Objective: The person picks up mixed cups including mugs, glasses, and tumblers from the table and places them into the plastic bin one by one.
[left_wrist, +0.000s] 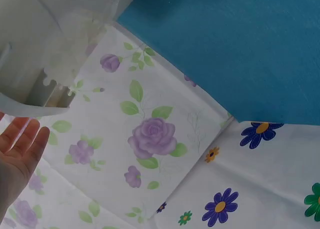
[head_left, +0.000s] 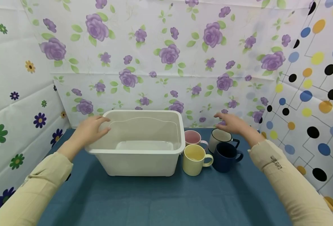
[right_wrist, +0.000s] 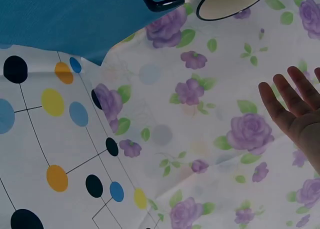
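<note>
A pale off-white plastic tub (head_left: 144,163) stands on the blue table. My left hand (head_left: 91,131) is at its left rim, thumb and fingers apart; in the left wrist view the fingertips (left_wrist: 31,134) show right by the rim's underside. My right hand (head_left: 230,123) hovers over the mugs at the right, fingers loosely bent, holding nothing. Beneath it stands a white mug (head_left: 215,142) with a black rim and handle. In front of that is a navy mug (head_left: 221,161). A yellow mug (head_left: 192,163) and a pink mug (head_left: 192,137) stand beside the tub's right side.
Blue cloth (head_left: 155,201) covers the table. A purple-rose sheet (head_left: 155,91) hangs right behind the tub and mugs. On the left is a flower-print sheet (head_left: 19,116), on the right a dotted sheet (head_left: 305,119). The tub's inside shows a bare floor.
</note>
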### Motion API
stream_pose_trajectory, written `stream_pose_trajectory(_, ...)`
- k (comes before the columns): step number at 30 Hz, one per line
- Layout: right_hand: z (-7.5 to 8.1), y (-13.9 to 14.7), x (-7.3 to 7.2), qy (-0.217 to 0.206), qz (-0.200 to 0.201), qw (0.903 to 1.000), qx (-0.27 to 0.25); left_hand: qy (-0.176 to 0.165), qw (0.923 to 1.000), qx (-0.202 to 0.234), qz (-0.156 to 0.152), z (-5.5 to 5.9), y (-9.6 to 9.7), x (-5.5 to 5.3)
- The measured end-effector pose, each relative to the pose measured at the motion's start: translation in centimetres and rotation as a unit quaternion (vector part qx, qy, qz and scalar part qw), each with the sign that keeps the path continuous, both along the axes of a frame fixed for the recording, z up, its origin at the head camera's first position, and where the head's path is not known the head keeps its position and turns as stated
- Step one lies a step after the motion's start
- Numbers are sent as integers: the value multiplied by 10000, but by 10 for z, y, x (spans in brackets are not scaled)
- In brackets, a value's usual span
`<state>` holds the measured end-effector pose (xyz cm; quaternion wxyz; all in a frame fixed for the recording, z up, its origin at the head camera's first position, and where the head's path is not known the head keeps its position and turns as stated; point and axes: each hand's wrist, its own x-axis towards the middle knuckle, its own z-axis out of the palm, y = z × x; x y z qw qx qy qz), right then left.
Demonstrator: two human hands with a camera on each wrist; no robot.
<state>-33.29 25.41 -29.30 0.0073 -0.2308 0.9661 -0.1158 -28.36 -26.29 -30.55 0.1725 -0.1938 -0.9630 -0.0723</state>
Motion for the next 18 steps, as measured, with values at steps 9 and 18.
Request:
stream_pose_trajectory(9,-8,-5,5,21,252,9995,-176,-300,9978,512,-300,-11,3,12)
stream_pose_trajectory(18,-14,-10,10,-154,264,9993,-206,-508,9941,909,-298,-19,8,23)
